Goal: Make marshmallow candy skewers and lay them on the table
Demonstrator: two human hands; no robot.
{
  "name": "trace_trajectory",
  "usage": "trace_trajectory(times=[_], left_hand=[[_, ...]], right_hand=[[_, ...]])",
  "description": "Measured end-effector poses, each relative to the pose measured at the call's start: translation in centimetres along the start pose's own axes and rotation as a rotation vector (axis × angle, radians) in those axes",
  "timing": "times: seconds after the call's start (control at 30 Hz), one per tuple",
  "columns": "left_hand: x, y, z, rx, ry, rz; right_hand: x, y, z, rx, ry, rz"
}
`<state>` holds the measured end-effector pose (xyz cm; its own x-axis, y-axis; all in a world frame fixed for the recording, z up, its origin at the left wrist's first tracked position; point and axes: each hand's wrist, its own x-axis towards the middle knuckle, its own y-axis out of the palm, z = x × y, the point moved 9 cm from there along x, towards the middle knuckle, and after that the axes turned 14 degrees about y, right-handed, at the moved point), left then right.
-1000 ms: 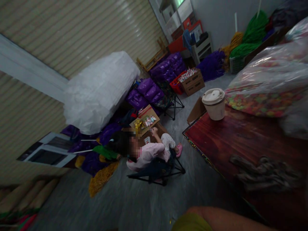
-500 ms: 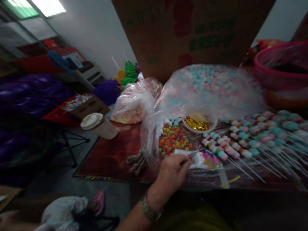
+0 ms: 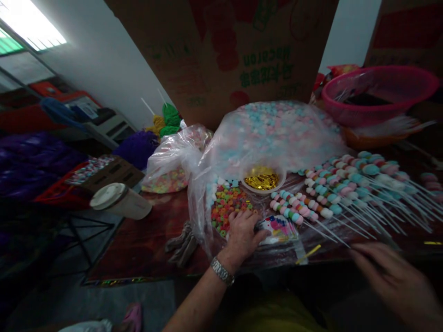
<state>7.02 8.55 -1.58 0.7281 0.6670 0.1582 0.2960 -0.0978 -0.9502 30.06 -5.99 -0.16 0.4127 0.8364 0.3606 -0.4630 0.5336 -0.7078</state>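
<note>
Touching the near end of a white stick (image 3: 332, 234), or nearly so, my right hand (image 3: 394, 272) is blurring at the near right; I cannot tell whether its fingers are pinching. That stick is carrying a stack of pastel puffs (image 3: 300, 206), lying just beyond the printed packet (image 3: 282, 228). My left hand (image 3: 242, 237) is resting on the loose rings (image 3: 226, 203), thumb standing apart by the packet; whether it is gripping any, I cannot tell. The puffs are looking light, soft and easily squashed, while the stick is looking thin but stiff, its bare near end offering the safest hold. Small and smooth, the rings are probably calling for fingertips.
</note>
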Motion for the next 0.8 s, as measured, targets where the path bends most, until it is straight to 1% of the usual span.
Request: trace_trajectory(times=[0.03, 0.07, 0.13, 0.2, 0.23, 0.3, 0.4, 0.47, 0.53, 0.6, 0.63, 0.67, 0.7, 0.73, 0.77, 0.8], left_hand=[[-0.3, -0.2, -0.1, -0.004, 0.012, -0.037], [-0.5, -0.3, -0.2, -0.006, 0.025, -0.065], [-0.9, -0.5, -0.3, 0.004, 0.038, -0.108], [-1.1, -0.7, -0.2, 0.022, 0.037, -0.138], [-1.2, -0.7, -0.1, 0.031, 0.034, -0.140], [-1.2, -0.5, 0.0, 0.045, 0.032, -0.115], [-1.1, 0.0, 0.1, 0.057, 0.030, -0.054], [-1.1, 0.2, 0.3, 0.058, 0.018, -0.031], [-1.2, 0.1, 0.6, 0.056, 0.006, -0.017], [-1.3, -0.4, 0.7, 0.060, -0.003, -0.019], [-1.4, -1.1, 0.5, 0.067, -0.003, -0.044], [-1.5, -2.0, 0.0, 0.073, 0.012, -0.086], [-1.5, -3.1, -0.9, 0.072, 0.044, -0.139], [-1.4, -4.3, -2.2, 0.061, 0.095, -0.198], [-1.3, -5.2, -3.8, 0.024, 0.181, -0.235], [-1.1, -5.5, -5.6, -0.046, 0.270, -0.229]], right_hand=[[1.0, 2.9, 2.3, 0.025, -0.067, 0.097], [2.1, 5.6, 4.5, -0.002, -0.089, 0.162], [3.9, 11.2, 7.9, -0.200, -0.069, 0.351], [4.8, 14.1, 10.8, -0.272, -0.091, 0.406], [4.9, 14.9, 11.8, -0.297, -0.111, 0.424], [4.6, 15.6, 13.0, -0.326, -0.169, 0.442], [4.4, 15.2, 13.1, -0.386, -0.233, 0.433], [5.1, 14.0, 12.5, -0.431, -0.226, 0.385], [6.0, 11.9, 11.4, -0.464, -0.193, 0.311], [6.3, 8.5, 10.2, -0.478, -0.171, 0.165], [5.9, 6.6, 9.8, -0.473, -0.189, 0.071], [5.1, 4.9, 9.6, -0.461, -0.230, -0.013], [3.9, 3.5, 9.8, -0.431, -0.313, -0.059], [2.5, 2.7, 10.2, -0.383, -0.407, -0.053], [1.2, 2.2, 10.6, -0.316, -0.483, -0.011], [0.1, 1.8, 11.0, -0.235, -0.528, 0.038]])
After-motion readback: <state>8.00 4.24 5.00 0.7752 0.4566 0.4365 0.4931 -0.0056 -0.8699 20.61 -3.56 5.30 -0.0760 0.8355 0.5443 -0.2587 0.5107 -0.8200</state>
